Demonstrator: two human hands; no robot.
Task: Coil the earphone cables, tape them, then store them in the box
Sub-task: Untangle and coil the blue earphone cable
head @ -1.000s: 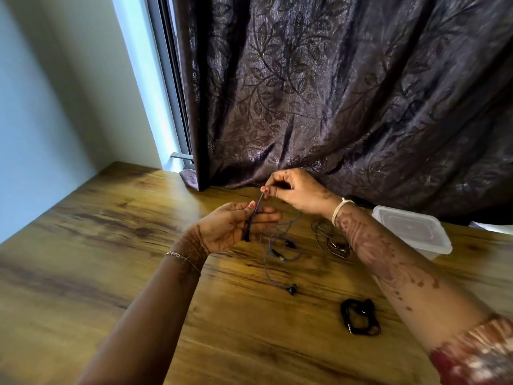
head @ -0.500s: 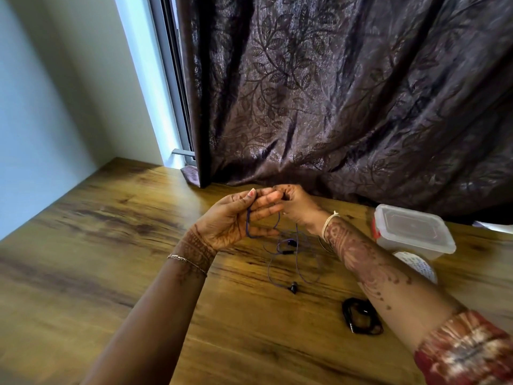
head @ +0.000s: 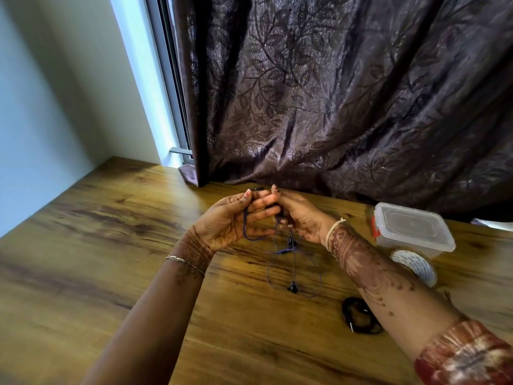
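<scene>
Right hand (head: 299, 218) has closed in against the left fingertips, pinching the blue earphone cable (head: 245, 226) | left hand (head: 230, 223) holds its loop round the fingers, thumb pinning | tail dangles onto table (head: 111, 259) | lidded box (head: 410, 232) far right

I take the box (head: 412, 232) as my mark: it sits on the table (head: 111, 245), right in front of the curtain (head: 333, 93). The tape roll (head: 416, 266) lies just before it. The coiled earphones (head: 356, 315) lie nearer me, left of the box. Farther left come the right hand (head: 301, 218), then the left hand (head: 230, 223), above the table, the earphone cable (head: 286, 250) trailing from them down onto it.
</scene>
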